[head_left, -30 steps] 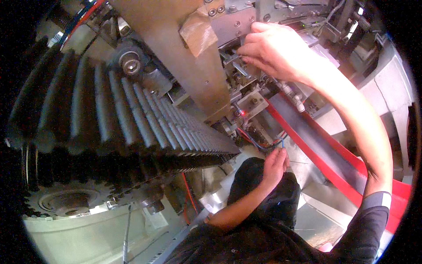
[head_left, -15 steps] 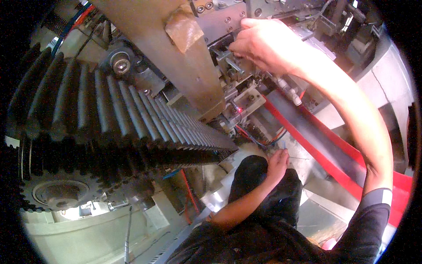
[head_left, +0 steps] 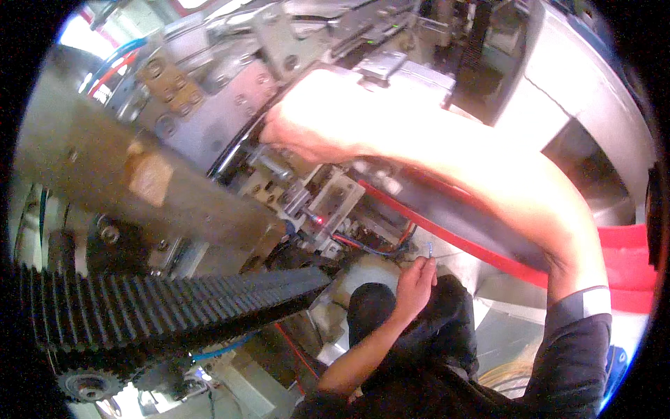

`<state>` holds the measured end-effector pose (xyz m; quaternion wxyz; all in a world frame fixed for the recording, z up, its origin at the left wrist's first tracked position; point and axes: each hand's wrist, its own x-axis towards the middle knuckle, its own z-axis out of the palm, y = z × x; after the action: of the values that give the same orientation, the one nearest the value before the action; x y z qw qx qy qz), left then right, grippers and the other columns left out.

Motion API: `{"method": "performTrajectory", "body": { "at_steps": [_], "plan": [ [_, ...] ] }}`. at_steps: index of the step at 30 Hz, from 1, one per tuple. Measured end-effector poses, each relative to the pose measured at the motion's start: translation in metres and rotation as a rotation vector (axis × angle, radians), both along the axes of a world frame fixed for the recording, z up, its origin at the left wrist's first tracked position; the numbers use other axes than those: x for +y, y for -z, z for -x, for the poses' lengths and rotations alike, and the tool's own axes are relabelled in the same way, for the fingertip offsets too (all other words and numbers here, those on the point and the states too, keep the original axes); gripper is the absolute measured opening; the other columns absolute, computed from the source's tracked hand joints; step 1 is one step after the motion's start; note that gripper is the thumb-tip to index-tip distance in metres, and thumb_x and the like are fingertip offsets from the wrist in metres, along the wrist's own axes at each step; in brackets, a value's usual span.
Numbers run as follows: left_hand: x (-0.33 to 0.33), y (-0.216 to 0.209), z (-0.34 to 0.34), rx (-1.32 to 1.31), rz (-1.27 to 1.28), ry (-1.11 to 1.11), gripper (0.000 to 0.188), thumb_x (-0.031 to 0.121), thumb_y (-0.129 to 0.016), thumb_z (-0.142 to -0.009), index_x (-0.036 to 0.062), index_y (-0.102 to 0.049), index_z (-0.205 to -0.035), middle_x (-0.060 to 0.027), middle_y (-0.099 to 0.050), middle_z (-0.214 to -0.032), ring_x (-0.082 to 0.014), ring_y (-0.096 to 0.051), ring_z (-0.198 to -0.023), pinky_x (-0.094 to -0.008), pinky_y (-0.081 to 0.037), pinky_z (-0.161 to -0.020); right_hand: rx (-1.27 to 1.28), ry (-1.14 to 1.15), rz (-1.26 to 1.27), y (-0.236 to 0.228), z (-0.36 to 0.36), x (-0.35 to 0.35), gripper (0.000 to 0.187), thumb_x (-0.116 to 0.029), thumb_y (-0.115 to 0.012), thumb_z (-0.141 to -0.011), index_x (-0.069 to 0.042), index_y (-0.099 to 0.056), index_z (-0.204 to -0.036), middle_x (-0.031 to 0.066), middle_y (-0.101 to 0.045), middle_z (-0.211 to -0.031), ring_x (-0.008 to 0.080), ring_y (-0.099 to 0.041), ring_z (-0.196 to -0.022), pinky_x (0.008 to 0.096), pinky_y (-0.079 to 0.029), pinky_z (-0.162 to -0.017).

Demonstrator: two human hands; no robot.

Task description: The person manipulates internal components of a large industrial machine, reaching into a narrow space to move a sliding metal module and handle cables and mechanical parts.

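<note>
My right hand (head_left: 307,129) reaches across into the machine, its fingers curled down against the metal mechanism (head_left: 276,167). Strong glare washes out the back of this hand, and whatever its fingertips grip is hidden. Just below them are small metal blocks, a shiny pin and a bracket (head_left: 337,202) near a glowing red light (head_left: 319,220). Low in front of my knees, my left hand (head_left: 414,285) is closed, thumb against fingers. A thin, bluish, stick-like piece (head_left: 430,249) juts up from that pinch; its exact kind is too small to tell.
A black toothed belt (head_left: 174,307) runs over a gear (head_left: 88,385) at the left. Above it slants a thick metal beam (head_left: 91,153). A chute with red edges (head_left: 453,241) passes under my right forearm. Cables (head_left: 370,244) hang between the bracket and my left hand.
The view has swung, so the machine parts appear shifted left and the belt lower. My right hand stays at the mechanism with curled fingers; my left still pinches the thin piece.
</note>
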<state>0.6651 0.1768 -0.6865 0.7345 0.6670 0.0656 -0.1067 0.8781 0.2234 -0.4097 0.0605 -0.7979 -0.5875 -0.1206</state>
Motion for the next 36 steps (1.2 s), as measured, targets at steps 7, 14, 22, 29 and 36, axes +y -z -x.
{"method": "performTrajectory", "body": {
  "at_steps": [7,14,22,29,36],
  "plan": [
    [-0.003,-0.037,-0.015,-0.358,-0.624,0.439,0.031,0.033,-0.048,-0.094,0.0045,-0.055,-0.085,-0.0156,-0.061,-0.069,-0.0328,-0.061,-0.063,-0.0424,-0.047,-0.059,-0.008,-0.118,-0.134,-0.005,0.008,-0.010,0.012,-0.013,-0.060,-0.067,-0.006,-0.068,-0.073,0.0160,-0.064,-0.070,0.0350,-0.065,-0.069,0.0432,-0.052,-0.062],
    [-0.012,-0.022,0.014,-0.415,-0.654,0.521,0.031,0.035,-0.046,-0.094,0.0058,-0.054,-0.086,-0.0187,-0.061,-0.071,-0.0405,-0.060,-0.066,-0.0516,-0.046,-0.059,-0.037,-0.068,0.008,0.000,0.010,0.020,0.012,-0.018,-0.059,-0.078,-0.010,-0.061,-0.087,0.0109,-0.061,-0.076,0.0295,-0.064,-0.072,0.0398,-0.052,-0.063],
    [-0.002,-0.060,0.025,-0.543,-0.778,0.494,0.029,0.032,-0.048,-0.091,0.0043,-0.055,-0.084,-0.0183,-0.063,-0.072,-0.0369,-0.063,-0.069,-0.0498,-0.049,-0.061,-0.088,-0.060,-0.029,0.001,0.010,0.011,0.017,-0.021,-0.057,-0.086,-0.004,-0.060,-0.088,0.0158,-0.061,-0.077,0.0360,-0.061,-0.077,0.0421,-0.048,-0.066],
    [-0.012,-0.066,0.034,-0.566,-0.883,0.644,0.030,0.031,-0.048,-0.091,0.0026,-0.058,-0.087,-0.0172,-0.065,-0.075,-0.0346,-0.065,-0.071,-0.0479,-0.051,-0.063,-0.137,0.011,0.114,-0.007,0.019,0.021,0.014,-0.019,-0.056,-0.084,-0.005,-0.060,-0.085,0.0186,-0.059,-0.072,0.0375,-0.060,-0.070,0.0432,-0.049,-0.063],
    [-0.011,-0.055,0.027,-0.662,-0.906,0.510,0.025,0.027,-0.048,-0.091,0.0039,-0.057,-0.086,-0.0153,-0.064,-0.072,-0.0338,-0.064,-0.069,-0.0474,-0.049,-0.061,-0.229,-0.098,-0.011,-0.001,0.013,0.008,0.015,-0.023,-0.058,-0.083,-0.009,-0.061,-0.085,0.0139,-0.060,-0.071,0.0331,-0.062,-0.067,0.0417,-0.051,-0.061]
  ]
}}
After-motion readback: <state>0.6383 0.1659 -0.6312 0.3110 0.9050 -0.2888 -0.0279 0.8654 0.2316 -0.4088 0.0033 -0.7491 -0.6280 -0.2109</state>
